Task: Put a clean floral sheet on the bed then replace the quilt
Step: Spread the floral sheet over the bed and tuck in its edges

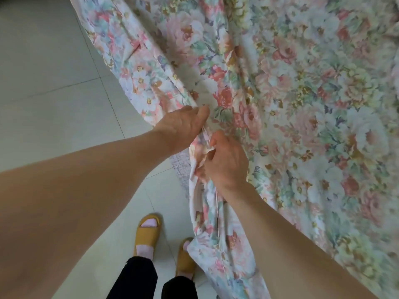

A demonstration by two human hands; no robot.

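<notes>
The floral sheet (pixel 302 104), pink and green roses on white, covers the bed across the right of the head view and hangs over its left edge toward the floor. My right hand (pixel 226 162) grips a bunched fold of the sheet's hanging edge, fingers curled round the cloth. My left hand (pixel 183 126) lies just above it at the bed's edge, fingers stretched forward against the sheet, thumb side touching the same fold. The quilt is not in view.
Pale tiled floor (pixel 54 104) runs along the left of the bed. My feet in yellow slippers (pixel 149 231) stand close to the hanging sheet. A strip of patterned mattress side (pixel 181 167) shows under the lifted cloth.
</notes>
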